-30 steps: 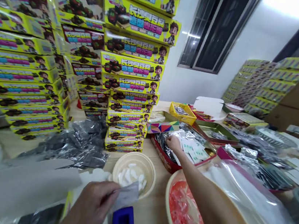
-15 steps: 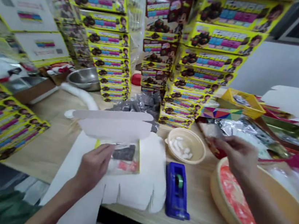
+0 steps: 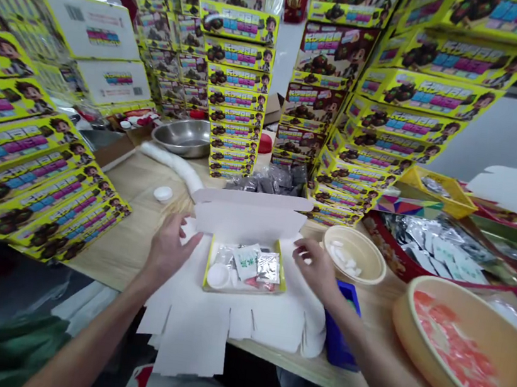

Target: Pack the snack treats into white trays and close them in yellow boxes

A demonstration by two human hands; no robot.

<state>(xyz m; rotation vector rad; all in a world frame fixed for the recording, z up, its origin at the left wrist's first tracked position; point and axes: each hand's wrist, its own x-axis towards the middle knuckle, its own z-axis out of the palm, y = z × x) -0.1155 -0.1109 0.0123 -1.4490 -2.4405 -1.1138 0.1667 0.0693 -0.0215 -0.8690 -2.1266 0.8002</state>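
Note:
An open yellow box (image 3: pixel 245 267) lies on flat white cardboard sheets (image 3: pixel 203 326) in front of me, its white lid (image 3: pixel 250 216) standing up at the back. Inside it are small sachets and a round white piece. My left hand (image 3: pixel 168 246) rests at the box's left side, fingers curled against the lid's corner. My right hand (image 3: pixel 316 268) is at the box's right side, fingers bent and touching the cardboard. Neither hand visibly holds anything.
Tall stacks of yellow printed boxes (image 3: pixel 238 89) stand behind and to the left. A small bowl of white pieces (image 3: pixel 352 262), a blue tape dispenser (image 3: pixel 339 337), a large bowl of red sachets (image 3: pixel 461 353), a tray of silver packets (image 3: pixel 432 251) and a steel bowl (image 3: pixel 184 136) surround the box.
My right hand came back from the tray of packets to the box's right side. A sachet now lies in the box. My view swung left and down onto the box.

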